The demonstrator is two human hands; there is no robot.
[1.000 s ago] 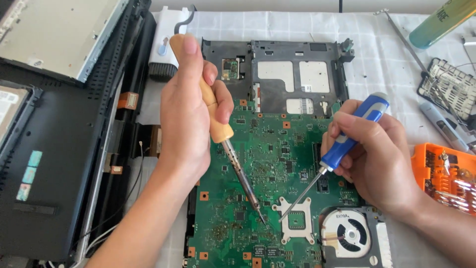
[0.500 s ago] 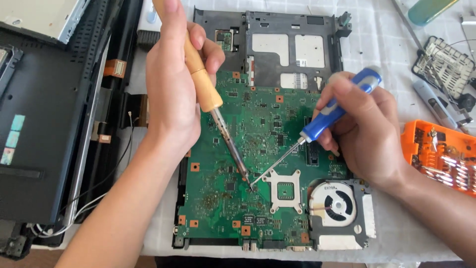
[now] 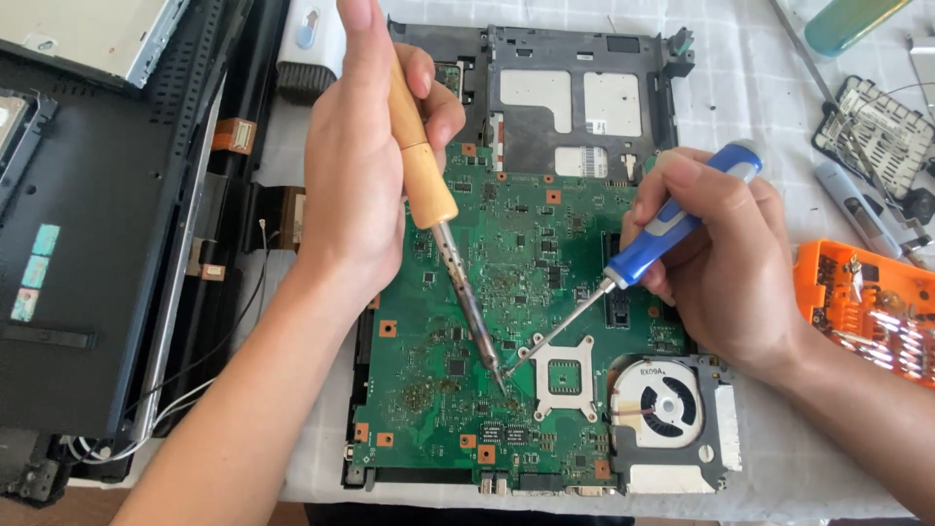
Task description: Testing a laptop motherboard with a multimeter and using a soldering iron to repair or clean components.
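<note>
While the left hand (image 3: 355, 175) grips a soldering iron (image 3: 438, 224), the right hand (image 3: 726, 263) holds a screwdriver (image 3: 648, 253), tips meeting on the board (image 3: 506, 292) at frame centre.

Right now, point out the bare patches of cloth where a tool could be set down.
Bare white checked cloth shows between the green circuit board and the metal grille, and in front of the cooling fan. The left, under the black laptop casing, and the orange bit case corner are crowded.
</note>
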